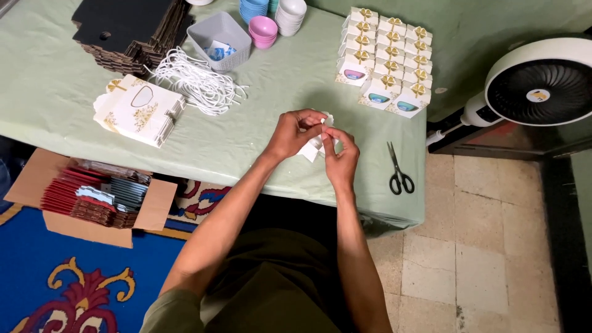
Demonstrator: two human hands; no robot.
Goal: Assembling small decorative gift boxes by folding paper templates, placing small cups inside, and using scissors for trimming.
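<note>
My left hand (295, 133) and my right hand (341, 155) meet over the green table (246, 142), both pinching one small white paper box piece (313, 148). Fingers cover most of it, so its shape is unclear. Black scissors (399, 171) lie just right of my right hand. Behind my hands stand several finished small white boxes with gold bows (385, 61) in rows. A stack of flat white box blanks (139, 111) lies to the left, next to a heap of white cords (197, 83).
At the back are a pile of black cards (129, 28), a grey basket (219, 37), and stacked small bowls (264, 28). A cardboard box of red packets (92, 194) sits on the blue rug at left. A white fan (539, 83) stands at right on the tiled floor.
</note>
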